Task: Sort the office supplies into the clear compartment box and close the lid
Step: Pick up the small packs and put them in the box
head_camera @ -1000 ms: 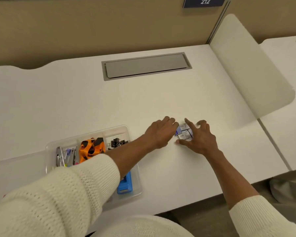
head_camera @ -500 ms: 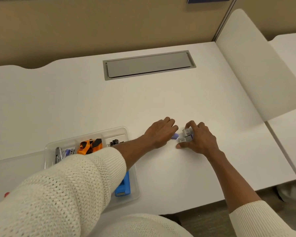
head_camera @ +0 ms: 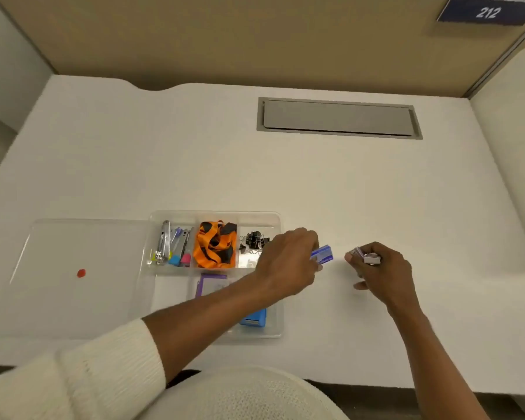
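Note:
The clear compartment box [head_camera: 275, 221] lies open on the white desk, its clear lid [head_camera: 82, 247] flat to its left. Its compartments hold metal clips and coloured items [head_camera: 172, 247], an orange and black strap [head_camera: 215, 245], black binder clips [head_camera: 255, 240], a purple-edged pad [head_camera: 211, 284] and a blue stapler [head_camera: 253, 319]. My left hand [head_camera: 285, 265] reaches over the box's right edge and pinches a small blue staple box [head_camera: 323, 254]. My right hand [head_camera: 382, 271], further right, grips one or two more small staple boxes [head_camera: 367, 256] just above the desk.
A small red piece [head_camera: 81, 273] shows on or under the lid. A grey cable hatch [head_camera: 338, 118] is set into the desk at the back. A tan partition with a "212" sign [head_camera: 487, 12] stands behind; a white divider [head_camera: 509, 147] bounds the right.
The staple boxes were together between both hands on the desk; now each hand holds its own, and the hands have drawn apart. The head camera has shifted left and now shows the whole box and lid.

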